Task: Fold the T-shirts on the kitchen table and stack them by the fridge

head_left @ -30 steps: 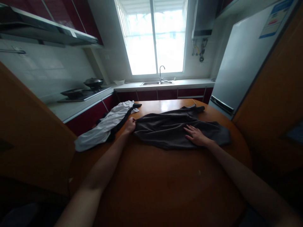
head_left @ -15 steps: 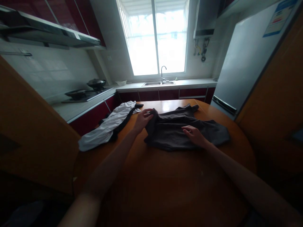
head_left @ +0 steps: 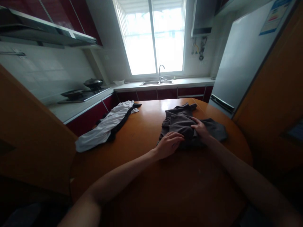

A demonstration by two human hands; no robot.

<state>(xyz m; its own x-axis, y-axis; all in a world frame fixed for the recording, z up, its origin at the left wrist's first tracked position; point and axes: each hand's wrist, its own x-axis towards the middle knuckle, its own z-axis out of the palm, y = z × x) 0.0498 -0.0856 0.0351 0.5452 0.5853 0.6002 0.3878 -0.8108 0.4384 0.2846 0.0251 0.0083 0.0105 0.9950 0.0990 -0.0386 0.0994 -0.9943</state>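
Note:
A dark grey garment (head_left: 181,121) lies bunched on the wooden table, its left part folded over toward the right. At its near edge, my left hand (head_left: 168,145) has its fingers closed on the cloth, the fingertips partly lost against the dark fabric. My right hand (head_left: 200,129) grips the folded layer between thumb and fingers, a little farther back and to the right. One sleeve-like end of the garment spreads out beyond my right wrist, and another points to the back. Which kind of garment it is, I cannot tell.
White and black clothing (head_left: 106,126) lies along the left side of the round-edged wooden table (head_left: 142,126). Behind are a counter with a sink (head_left: 156,83), and a stove with pans (head_left: 93,83) at left. A fridge (head_left: 241,56) stands at right.
My left hand has carried the garment's left part over to the right and toward me. The right hand has shifted slightly right and now grips the fold. The view has turned slightly.

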